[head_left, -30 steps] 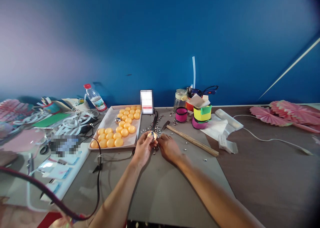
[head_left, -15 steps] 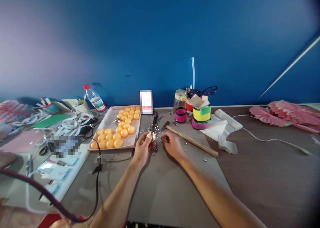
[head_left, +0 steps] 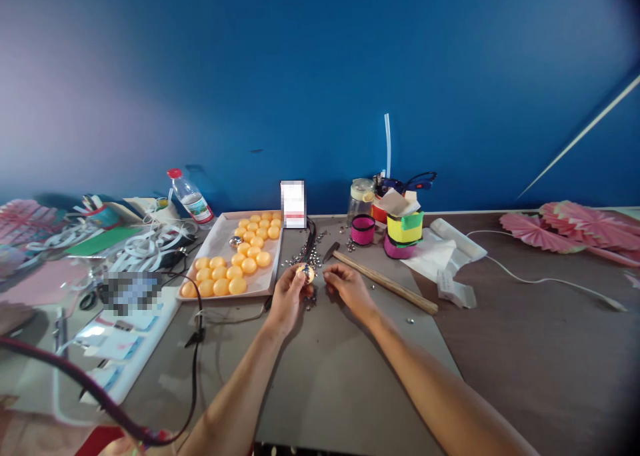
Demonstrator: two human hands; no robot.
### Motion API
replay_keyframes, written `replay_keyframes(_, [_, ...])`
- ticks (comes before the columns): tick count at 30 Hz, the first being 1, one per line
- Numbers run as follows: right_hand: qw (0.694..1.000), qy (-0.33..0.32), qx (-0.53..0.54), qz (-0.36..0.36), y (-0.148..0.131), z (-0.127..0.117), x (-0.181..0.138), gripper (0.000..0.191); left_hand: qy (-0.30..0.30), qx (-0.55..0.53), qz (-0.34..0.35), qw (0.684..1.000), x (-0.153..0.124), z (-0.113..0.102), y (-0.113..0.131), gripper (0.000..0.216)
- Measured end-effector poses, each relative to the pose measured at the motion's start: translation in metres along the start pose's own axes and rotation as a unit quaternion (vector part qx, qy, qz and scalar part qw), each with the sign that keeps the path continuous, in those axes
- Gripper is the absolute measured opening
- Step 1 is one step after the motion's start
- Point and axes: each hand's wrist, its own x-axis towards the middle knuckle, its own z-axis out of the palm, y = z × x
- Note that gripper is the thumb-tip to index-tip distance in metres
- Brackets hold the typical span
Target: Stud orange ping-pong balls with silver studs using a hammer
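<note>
My left hand (head_left: pixel 286 304) is closed around an orange ping-pong ball (head_left: pixel 306 275) whose surface is partly covered with shiny silver pieces. My right hand (head_left: pixel 350 289) is a little to the right of the ball, apart from it, with thumb and fingertips pinched together. Anything between those fingertips is too small to make out. Just beyond both hands, small silver studs (head_left: pixel 314 248) lie scattered on the grey mat (head_left: pixel 330 376). A hammer (head_left: pixel 387 283) with a wooden handle rests to the right of my right hand.
On the left, a shallow tray (head_left: pixel 220 236) holds orange balls and one silver-covered ball (head_left: pixel 235 242). A phone-like screen (head_left: pixel 293 204) stands behind the studs. Further right are a magenta tape roll (head_left: pixel 363 229), a jar (head_left: pixel 359 199) and white paper (head_left: pixel 435 259). A dark cable (head_left: pixel 195 376) crosses the left foreground.
The ball has turned slightly in my left hand, showing more silver. My right hand's fingers have extended a little from a more curled pose. Other things stay in place.
</note>
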Motion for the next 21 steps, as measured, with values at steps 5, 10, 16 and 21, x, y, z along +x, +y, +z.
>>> replay_keyframes(5, [0.999, -0.008, 0.040, 0.018, 0.002, -0.001, 0.001, 0.021, -0.004, -0.032, -0.024, 0.999, -0.002, 0.001, 0.003, 0.041])
replay_keyframes(10, [0.994, -0.004, 0.107, -0.002, -0.004, -0.001, 0.001, 0.023, 0.006, -0.081, -0.037, 0.996, -0.001, 0.002, 0.004, 0.039])
replay_keyframes(16, [0.986, -0.036, 0.165, -0.001, -0.016, 0.002, -0.004, 0.023, 0.001, -0.076, -0.029, 0.997, 0.000, 0.001, -0.002, 0.035])
replay_keyframes(21, [0.991, -0.046, 0.127, -0.013, -0.019, 0.005, -0.007, 0.024, -0.016, -0.047, -0.027, 0.998, 0.000, -0.001, -0.005, 0.037])
